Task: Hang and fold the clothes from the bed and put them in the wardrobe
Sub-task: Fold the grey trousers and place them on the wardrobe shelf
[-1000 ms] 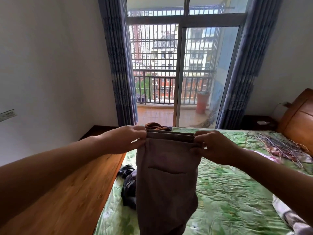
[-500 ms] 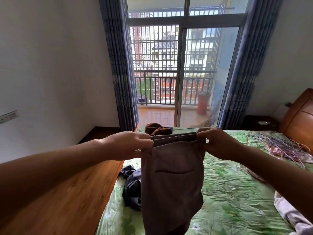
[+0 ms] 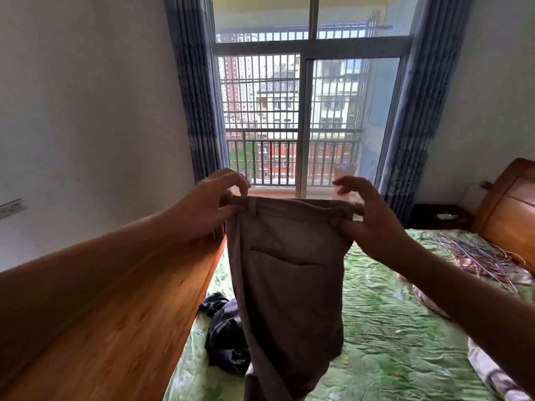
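I have lifted the greyish-brown cloth trousers higher than they were half a second ago. Their waistband now stretches flat across the lower part of the window instead of sitting level with the bed, and the legs hang straight down with the slit back pocket facing me. My left hand pinches the left corner of the waistband beside a belt loop. My right hand pinches the right corner, with the forefinger raised free. I judge that the trousers are now shaken out and ready to be folded or hung, and nothing has gone to the wardrobe with them yet.

Below them lies the bed with a crinkled green leaf-patterned cover, edged on my left by a broad orange-brown wooden board. A tangled heap of thin wire hangers sits near the wooden headboard. A crumpled dark navy garment lies by the board.

Ahead, a tall sliding glass door shows balcony bars and apartment blocks, framed by blue curtains.
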Tool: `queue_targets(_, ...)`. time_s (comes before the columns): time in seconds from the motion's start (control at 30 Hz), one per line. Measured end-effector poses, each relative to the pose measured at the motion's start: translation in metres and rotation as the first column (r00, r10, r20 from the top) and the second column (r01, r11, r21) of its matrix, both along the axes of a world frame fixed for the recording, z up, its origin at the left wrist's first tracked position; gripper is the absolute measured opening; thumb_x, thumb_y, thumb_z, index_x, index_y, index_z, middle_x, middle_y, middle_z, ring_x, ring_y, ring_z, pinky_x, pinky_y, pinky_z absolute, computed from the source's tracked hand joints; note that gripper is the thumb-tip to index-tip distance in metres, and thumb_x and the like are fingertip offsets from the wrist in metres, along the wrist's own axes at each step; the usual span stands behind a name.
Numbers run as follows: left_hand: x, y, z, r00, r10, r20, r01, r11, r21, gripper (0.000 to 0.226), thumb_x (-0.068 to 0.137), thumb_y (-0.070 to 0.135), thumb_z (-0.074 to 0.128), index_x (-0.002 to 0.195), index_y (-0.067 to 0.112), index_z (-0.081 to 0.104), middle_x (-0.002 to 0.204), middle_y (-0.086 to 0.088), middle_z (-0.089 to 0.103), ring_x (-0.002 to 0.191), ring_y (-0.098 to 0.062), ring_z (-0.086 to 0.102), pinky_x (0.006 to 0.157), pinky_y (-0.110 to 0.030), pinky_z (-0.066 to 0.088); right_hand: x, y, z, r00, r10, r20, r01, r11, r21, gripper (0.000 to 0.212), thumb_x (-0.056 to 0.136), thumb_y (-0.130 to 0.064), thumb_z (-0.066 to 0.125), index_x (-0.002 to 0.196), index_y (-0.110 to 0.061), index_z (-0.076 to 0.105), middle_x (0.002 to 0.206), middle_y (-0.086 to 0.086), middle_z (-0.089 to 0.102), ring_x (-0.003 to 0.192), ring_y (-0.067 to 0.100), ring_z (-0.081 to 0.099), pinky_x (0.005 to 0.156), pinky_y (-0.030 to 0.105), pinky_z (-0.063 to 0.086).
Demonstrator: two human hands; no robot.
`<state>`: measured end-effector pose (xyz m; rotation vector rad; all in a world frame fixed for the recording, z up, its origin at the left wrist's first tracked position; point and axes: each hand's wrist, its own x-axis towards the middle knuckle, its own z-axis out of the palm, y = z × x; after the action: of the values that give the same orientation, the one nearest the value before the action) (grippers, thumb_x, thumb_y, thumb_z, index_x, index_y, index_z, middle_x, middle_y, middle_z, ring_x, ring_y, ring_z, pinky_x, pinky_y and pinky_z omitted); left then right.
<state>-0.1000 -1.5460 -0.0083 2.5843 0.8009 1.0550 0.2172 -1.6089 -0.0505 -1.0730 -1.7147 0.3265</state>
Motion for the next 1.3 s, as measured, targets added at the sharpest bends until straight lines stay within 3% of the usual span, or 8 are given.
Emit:
queue_targets(0.17,0.008,0.013,0.048,0.987,0.079,0.141,-0.076,0.997,-0.029,0.034,0.087,0.003,0.072,0.108,0.027,0.061,0.098,0.003,0.071,0.093,-0.010,0.070,0.082,-0.030,0.057,-0.010,0.019,0.032,0.880,0.054,-0.472,-0.150,0.974,-0.168,0.063,0.063,-0.011,0.090,0.119,-0.023,0.065,0.106,0.005,0.073,0.093,0.017,0.069,0.081,0.039,0.055)
queue_targets(0.33,0.003,0.022,0.089,0.978,0.177,-0.109,-0.173,0.984,0.050,0.042,0.091,0.007,0.068,0.120,0.033,0.053,0.103,0.004,0.064,0.091,-0.004,0.064,0.085,-0.039,0.058,-0.028,0.026,0.067,0.946,-0.047,-0.322,0.022,0.996,-0.081,0.017,0.076,0.000,0.081,0.086,-0.009,0.070,0.069,-0.004,0.066,0.065,0.005,0.061,0.062,0.022,0.051)
queue_targets(0.53,0.014,0.000,0.175,0.838,0.195,-0.510,-0.245,0.969,-0.032,0.093,0.081,0.041,0.079,0.152,0.044,0.020,0.147,0.014,0.046,0.133,-0.009,0.038,0.110,-0.035,0.034,-0.062,0.027,0.102,0.965,0.037,-0.260,-0.039,0.999,-0.003,0.019,0.076,-0.003,0.082,0.087,-0.013,0.071,0.085,0.006,0.070,0.079,0.014,0.065,0.074,0.036,0.057)
queue_targets(0.63,0.043,0.001,0.167,0.688,0.239,-0.685,-0.305,0.952,0.026,0.074,0.079,0.046,0.079,0.142,0.024,0.045,0.134,0.005,0.058,0.122,-0.018,0.056,0.105,-0.038,0.046,-0.071,0.023,0.114,0.968,0.035,-0.248,-0.024,0.999,0.047,0.019,0.077,-0.004,0.081,0.092,-0.010,0.071,0.090,0.011,0.071,0.080,0.012,0.066,0.076,0.034,0.057)
queue_targets(0.9,0.046,0.004,0.185,0.824,0.246,-0.511,-0.216,0.969,0.118,0.011,0.086,0.030,0.074,0.092,0.025,0.067,0.084,0.015,0.065,0.072,0.002,0.060,0.065,-0.019,0.044,-0.030,0.017,0.078,0.981,0.179,-0.071,-0.193,0.921,-0.339,0.076,0.066,-0.021,0.090,0.131,-0.025,0.051,0.114,-0.003,0.071,0.099,0.014,0.071,0.085,0.029,0.060)
queue_targets(1.0,0.039,0.002,0.203,0.820,0.312,-0.480,-0.283,0.950,0.134,0.014,0.087,0.028,0.074,0.099,0.023,0.069,0.085,0.016,0.066,0.069,0.005,0.060,0.057,-0.011,0.042,-0.002,0.027,0.017,0.950,-0.020,0.312,0.136,0.925,-0.354,0.028,0.074,-0.011,0.075,0.101,-0.014,0.073,0.092,0.004,0.076,0.088,0.025,0.072,0.084,0.047,0.059)
queue_targets(1.17,0.036,-0.003,0.219,0.841,0.338,-0.422,-0.303,0.941,0.148,0.016,0.088,0.024,0.074,0.101,0.018,0.067,0.088,0.006,0.066,0.074,-0.004,0.059,0.047,-0.010,0.043,0.010,0.021,-0.015,0.967,-0.232,-0.102,0.176,0.904,-0.389,0.035,0.084,-0.049,0.075,0.100,-0.019,0.067,0.096,0.011,0.072,0.085,0.027,0.069,0.086,0.053,0.058)
queue_targets(1.3,0.032,-0.010,0.233,0.818,0.398,-0.415,-0.347,0.917,0.196,0.025,0.087,0.031,0.074,0.107,0.017,0.070,0.092,0.004,0.068,0.081,-0.007,0.061,0.072,-0.028,0.045,-0.016,0.007,-0.044,0.614,-0.333,-0.716,-0.399,0.652,-0.645,0.062,0.085,-0.066,0.060,0.113,-0.011,0.064,0.091,0.019,0.073,0.085,0.035,0.069,0.086,0.052,0.056)
